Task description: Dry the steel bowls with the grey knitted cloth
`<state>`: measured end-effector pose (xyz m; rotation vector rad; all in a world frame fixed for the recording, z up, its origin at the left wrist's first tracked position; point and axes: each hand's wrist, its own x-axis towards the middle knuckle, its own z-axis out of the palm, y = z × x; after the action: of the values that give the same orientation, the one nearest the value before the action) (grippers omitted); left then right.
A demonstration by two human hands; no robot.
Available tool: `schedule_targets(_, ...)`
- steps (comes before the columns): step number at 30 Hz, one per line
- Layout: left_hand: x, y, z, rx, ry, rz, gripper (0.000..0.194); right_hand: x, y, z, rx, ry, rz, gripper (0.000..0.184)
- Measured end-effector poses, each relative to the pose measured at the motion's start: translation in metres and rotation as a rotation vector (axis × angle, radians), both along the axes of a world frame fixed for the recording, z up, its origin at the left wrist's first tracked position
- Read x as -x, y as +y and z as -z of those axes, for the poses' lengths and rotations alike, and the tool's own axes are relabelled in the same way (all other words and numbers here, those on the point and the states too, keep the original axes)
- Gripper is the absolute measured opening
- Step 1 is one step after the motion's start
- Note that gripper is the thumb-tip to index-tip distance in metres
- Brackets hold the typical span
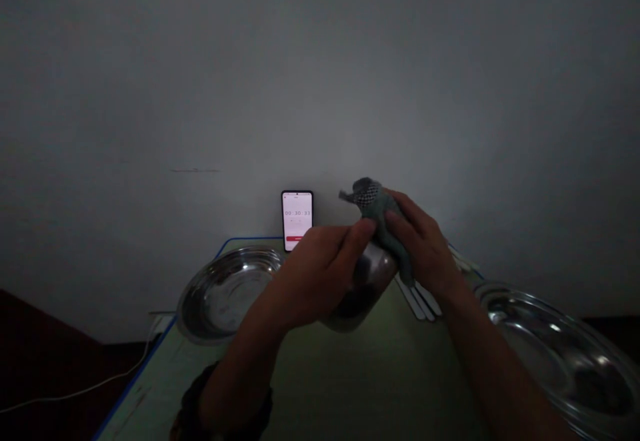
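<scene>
My left hand grips a shiny metal bowl, which is tilted above the table; the hand covers much of its left side. In my right hand is a grey-green cloth with a checked patch, bunched up and pressed against the bowl's upper right rim. The fingers of my right hand close around the cloth, and one end of it hangs down along the bowl. The far side of the bowl is hidden.
A wide metal basin stands on the left of the green table, another basin on the right. Flat-handled cutlery lies beyond the bowl. A phone showing a timer leans on the wall. A white cable runs off left.
</scene>
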<state>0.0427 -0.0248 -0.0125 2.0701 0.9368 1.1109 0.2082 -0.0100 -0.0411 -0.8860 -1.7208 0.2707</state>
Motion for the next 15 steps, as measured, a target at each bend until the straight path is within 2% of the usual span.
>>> schedule_targets(4,0.009,-0.001,-0.005,0.046,0.060,0.099,0.045,-0.006,-0.012,-0.013,0.079,-0.131,-0.026,0.024)
schedule_targets(8,0.017,0.001,-0.006,0.150,0.053,0.147,0.044,-0.016,-0.012,-0.015,0.247,-0.064,-0.058,0.032)
schedule_targets(12,0.026,0.010,0.001,0.342,-0.229,0.181,0.042,-0.024,0.000,-0.007,0.349,0.169,-0.099,0.033)
schedule_targets(15,0.031,0.019,0.007,0.350,-0.494,0.065,0.041,-0.022,0.007,-0.001,0.347,0.373,-0.109,0.031)
